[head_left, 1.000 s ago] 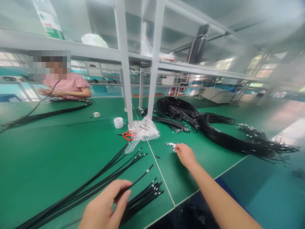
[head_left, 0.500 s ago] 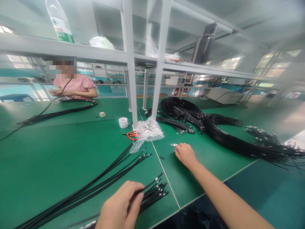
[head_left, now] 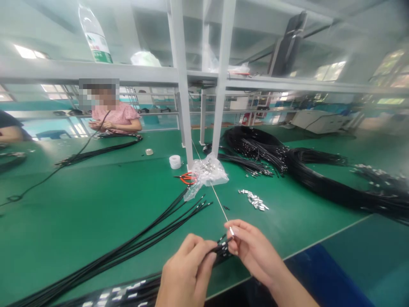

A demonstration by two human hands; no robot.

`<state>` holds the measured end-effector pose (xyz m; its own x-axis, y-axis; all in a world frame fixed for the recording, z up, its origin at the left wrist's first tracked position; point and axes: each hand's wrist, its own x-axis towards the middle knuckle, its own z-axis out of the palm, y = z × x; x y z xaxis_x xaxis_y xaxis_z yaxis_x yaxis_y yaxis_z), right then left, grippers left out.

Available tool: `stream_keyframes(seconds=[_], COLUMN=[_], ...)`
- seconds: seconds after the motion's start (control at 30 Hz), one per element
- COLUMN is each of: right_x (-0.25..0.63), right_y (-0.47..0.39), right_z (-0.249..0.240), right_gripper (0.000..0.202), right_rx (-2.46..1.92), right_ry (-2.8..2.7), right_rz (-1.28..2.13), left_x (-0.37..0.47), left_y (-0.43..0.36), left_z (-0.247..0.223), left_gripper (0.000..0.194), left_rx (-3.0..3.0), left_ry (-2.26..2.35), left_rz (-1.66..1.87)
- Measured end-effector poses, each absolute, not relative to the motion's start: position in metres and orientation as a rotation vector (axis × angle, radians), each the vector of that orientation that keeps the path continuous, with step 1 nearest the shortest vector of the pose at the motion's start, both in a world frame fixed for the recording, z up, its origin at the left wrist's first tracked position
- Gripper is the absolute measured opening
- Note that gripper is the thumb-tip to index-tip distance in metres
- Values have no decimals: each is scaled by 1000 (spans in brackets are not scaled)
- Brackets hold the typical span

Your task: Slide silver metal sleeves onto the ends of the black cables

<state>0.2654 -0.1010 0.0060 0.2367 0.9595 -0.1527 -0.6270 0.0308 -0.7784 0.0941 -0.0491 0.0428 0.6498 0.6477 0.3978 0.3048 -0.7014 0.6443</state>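
one black cable [head_left: 220,246] lies above the near edge of the green table [head_left: 153,183], pinched between the thumb and fingers of the left hand [head_left: 188,268]. one silver piece [head_left: 231,231] is gripped between thumb and fingertips of the right hand [head_left: 255,251], right by the cable's tip; whether it sits on the tip or only beside it, i cannot tell. under and behind the left hand runs one bundle of banded cables [head_left: 111,296], too overlapped to count. to its left, one loose spread of cables [head_left: 128,241] slants across the table, several ends showing.

beyond the right hand lies one pile of silver pieces [head_left: 255,200], too crowded to count, and near it two small black bits [head_left: 226,208]. further off are one clear plastic bag [head_left: 220,175] holding many small metal parts, one pair of orange-handled pliers [head_left: 188,179] touching it, one white roll [head_left: 175,162] and one smaller cream roll [head_left: 149,152]. at right, big black cable coils [head_left: 315,181] overlap. across the table sits one person in pink [head_left: 128,116]; at the left edge, part of a second person [head_left: 11,128] shows. one bottle [head_left: 97,44] stands on the shelf [head_left: 134,74].
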Motion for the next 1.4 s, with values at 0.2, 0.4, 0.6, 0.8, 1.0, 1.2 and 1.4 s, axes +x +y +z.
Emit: stream_keyframes(seconds=[0.2,0.4,0.6,0.8,1.0,1.2,1.4], right_x=[259,255,259,259,244,233,230], right_y=[-105,-110,-115,-114,-112,-107,-111], right_z=[13,15,22,24,17,18,23], right_gripper=[10,13,13,8,5,8,19], right_rx=[-715,-767,-1188,-1104,-1093,-1117,-1187], right_ry=[-413,-469,-787,-722,-766,-829,-866], right_rz=[1247,1237,907,1115,1161,1178,1040], left_x=[98,100,97,97,99,95,99], left_y=[-52,-54,-53,-55,-53,-46,-42], left_z=[38,34,39,44,38,41,57], left_gripper=[25,30,31,29,33,34,15], left_rx=[2429,2503,2549,2627,2483,2141,2025], left_ry=[844,898,985,1095,939,818,821], left_rz=[819,760,636,544,619,681,490])
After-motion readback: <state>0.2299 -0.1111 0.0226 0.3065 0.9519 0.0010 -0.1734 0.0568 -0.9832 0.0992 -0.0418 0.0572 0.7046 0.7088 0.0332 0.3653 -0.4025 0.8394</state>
